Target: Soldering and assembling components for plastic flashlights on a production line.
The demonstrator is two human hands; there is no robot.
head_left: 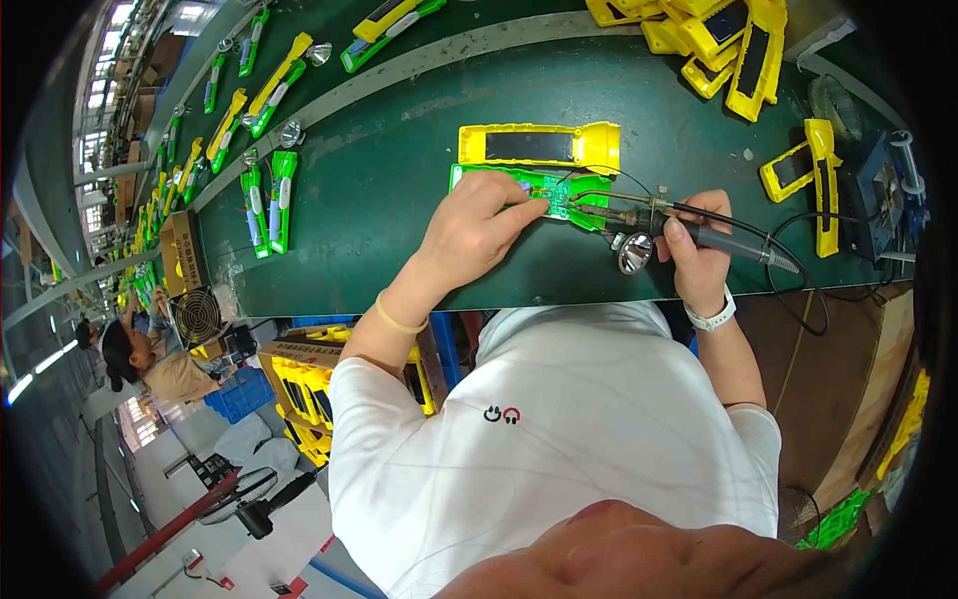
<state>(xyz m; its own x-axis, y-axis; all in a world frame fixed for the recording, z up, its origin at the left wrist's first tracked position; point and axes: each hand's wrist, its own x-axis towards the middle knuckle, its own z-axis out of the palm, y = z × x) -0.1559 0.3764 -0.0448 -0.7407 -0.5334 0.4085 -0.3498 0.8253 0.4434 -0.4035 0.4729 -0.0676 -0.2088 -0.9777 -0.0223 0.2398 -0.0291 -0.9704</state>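
A green flashlight housing (597, 184) lies in front of me on the bench, with a small green circuit board (555, 193) inside it. My left hand (481, 228) rests over the housing's left part. Its thumb and index finger close at the board, and what they pinch is hidden. From the right, my right hand (699, 250) grips a soldering iron (736, 247) with a thin solder feed tube, its tip at the board. A round silver reflector (634, 254) sits below the iron, beside the bench edge. Just beyond the housing lies a yellow cover (601, 147) with a dark panel.
Yellow covers (763, 60) are heaped at the far right, and more (824, 190) lie near a blue soldering station (870, 205). Two open green housings (281, 205) stand at the left. A metal rail (399, 72) separates a row of flashlights. The iron's black cable (824, 309) loops over the edge.
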